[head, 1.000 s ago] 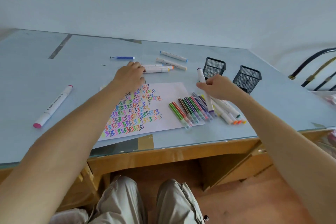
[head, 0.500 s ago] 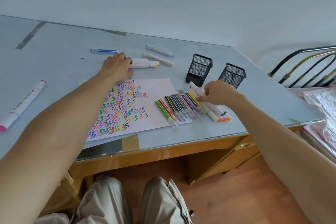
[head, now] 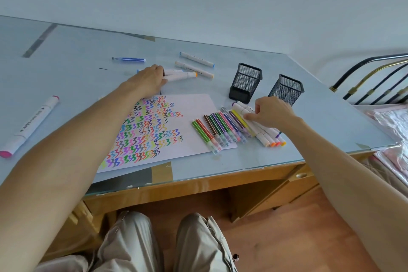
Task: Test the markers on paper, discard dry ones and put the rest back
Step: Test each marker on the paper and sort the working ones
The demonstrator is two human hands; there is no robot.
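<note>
Left hand (head: 150, 80) reaches over the squiggle-covered white test paper (head: 189, 106) to grasp two fat white markers (head: 180, 75), probably untested, while right hand (head: 268, 112) presses loosely onto the tested white markers (head: 262, 133) beside two empty black mesh holders (head: 246, 83).

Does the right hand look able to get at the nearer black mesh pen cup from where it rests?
Probably yes: the right hand lies just before the mesh pen cup, nothing between them.

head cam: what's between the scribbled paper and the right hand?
A row of thin colored markers, lying side by side, partly on the paper; the right hand rests on thick white markers beyond them. Head view.
</note>
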